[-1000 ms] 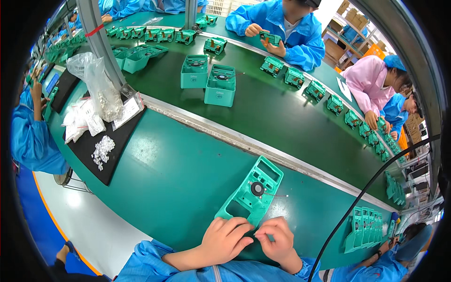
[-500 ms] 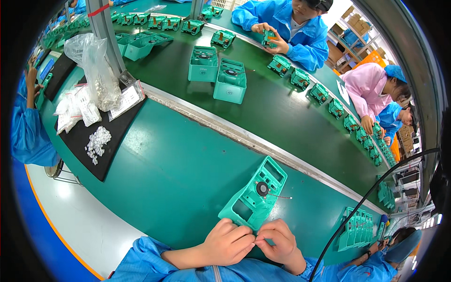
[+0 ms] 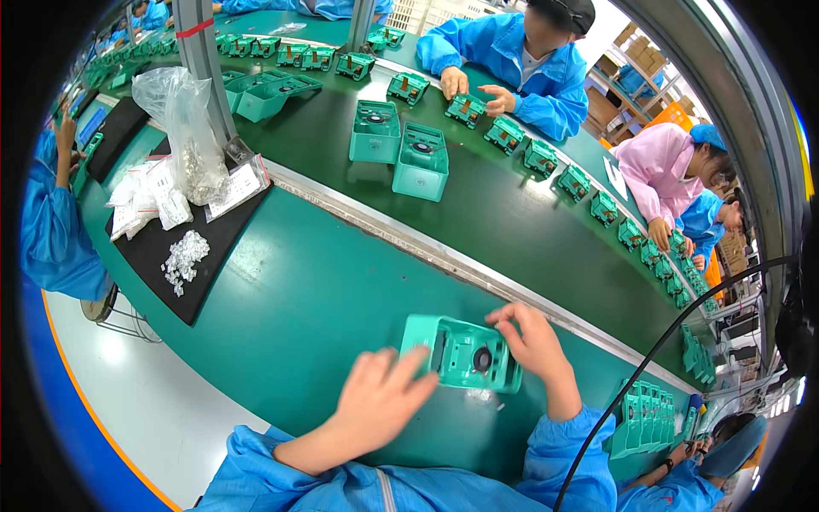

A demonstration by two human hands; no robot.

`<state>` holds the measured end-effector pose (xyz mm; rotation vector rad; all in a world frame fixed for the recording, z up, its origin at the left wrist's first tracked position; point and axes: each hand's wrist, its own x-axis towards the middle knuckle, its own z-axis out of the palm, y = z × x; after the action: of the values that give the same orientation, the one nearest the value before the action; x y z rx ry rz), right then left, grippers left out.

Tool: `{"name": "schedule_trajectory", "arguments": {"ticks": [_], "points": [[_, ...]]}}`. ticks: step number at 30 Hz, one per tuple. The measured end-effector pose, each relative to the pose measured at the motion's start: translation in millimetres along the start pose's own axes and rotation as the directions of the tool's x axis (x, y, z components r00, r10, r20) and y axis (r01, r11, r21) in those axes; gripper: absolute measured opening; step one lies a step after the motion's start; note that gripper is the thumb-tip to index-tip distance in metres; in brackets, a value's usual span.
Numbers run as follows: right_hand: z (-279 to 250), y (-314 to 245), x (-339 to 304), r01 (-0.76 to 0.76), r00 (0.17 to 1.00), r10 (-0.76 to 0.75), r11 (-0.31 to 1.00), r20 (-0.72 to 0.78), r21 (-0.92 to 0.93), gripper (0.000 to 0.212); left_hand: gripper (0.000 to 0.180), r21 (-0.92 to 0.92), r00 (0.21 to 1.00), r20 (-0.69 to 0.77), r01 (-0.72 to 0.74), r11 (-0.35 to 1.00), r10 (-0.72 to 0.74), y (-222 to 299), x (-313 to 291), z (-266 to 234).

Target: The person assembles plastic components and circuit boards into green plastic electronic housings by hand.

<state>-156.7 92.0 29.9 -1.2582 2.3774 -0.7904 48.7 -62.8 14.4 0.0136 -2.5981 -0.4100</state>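
An open green housing (image 3: pixel 461 341) was seen on the green tabletop (image 3: pixel 316 316) in front of the person, with its hollow side turned up and a round black part (image 3: pixel 482 359) set inside it, toward its right end. The left hand (image 3: pixel 371 405) was held at the housing's left end; its fingers (image 3: pixel 413 362) were spread apart and blurred, and whether the rim was touched by them could not be told. The right hand (image 3: pixel 537 341) was placed at the opposite end, with its fingers bent at the upper right corner; whether they were clamped on the wall could not be made out.

To the left, a black mat (image 3: pixel 226 243) was partly covered by a pile of small clear pieces (image 3: pixel 185 258), some white packets (image 3: pixel 141 200) and a clear plastic bag (image 3: pixel 194 145) filled low down with small pale parts. The tabletop was bordered by a metal rail (image 3: pixel 401 229), beyond which two more housings (image 3: pixel 421 175) were carried side by side on a dark green belt (image 3: pixel 529 256). Along its far side, green assemblies (image 3: pixel 540 158) were lined up, one of them flanked by a co-worker's hands (image 3: pixel 455 83). At the right, further housings (image 3: pixel 644 418) were ranged closely together, near a black cable (image 3: pixel 665 331).
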Motion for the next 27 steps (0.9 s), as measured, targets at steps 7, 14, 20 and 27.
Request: {"name": "schedule_trajectory", "arguments": {"ticks": [7, 14, 20, 27], "points": [[34.5, -36.9, -87.7, -0.227, 0.968, 0.251, 0.905, -0.022, 0.361, 0.008, 0.044, -0.524, 0.858, 0.333, 0.512, 0.68, -0.39, -14.9, 20.0, -10.1], [27.7, -75.5, -70.3, 0.089, 0.912, -0.163, 0.975, -0.376, -0.206, 0.013, 0.044, -0.504, 0.921, 0.088, 0.369, 0.781, -0.378, -22.0, 18.8, -16.5], [34.9, -91.8, -19.9, -0.067, 0.994, 0.024, 0.9, -0.106, -0.43, 0.007, 0.083, -0.334, 0.925, 0.148, 0.381, 0.862, -0.351, -0.8, -29.8, -11.1], [41.3, -91.0, -0.1, -0.11, 0.991, 0.13, 0.891, 0.016, -0.441, 0.009, 0.079, -0.236, 0.952, 0.159, 0.294, 0.926, -0.262, 11.2, -49.4, 7.4]]}}
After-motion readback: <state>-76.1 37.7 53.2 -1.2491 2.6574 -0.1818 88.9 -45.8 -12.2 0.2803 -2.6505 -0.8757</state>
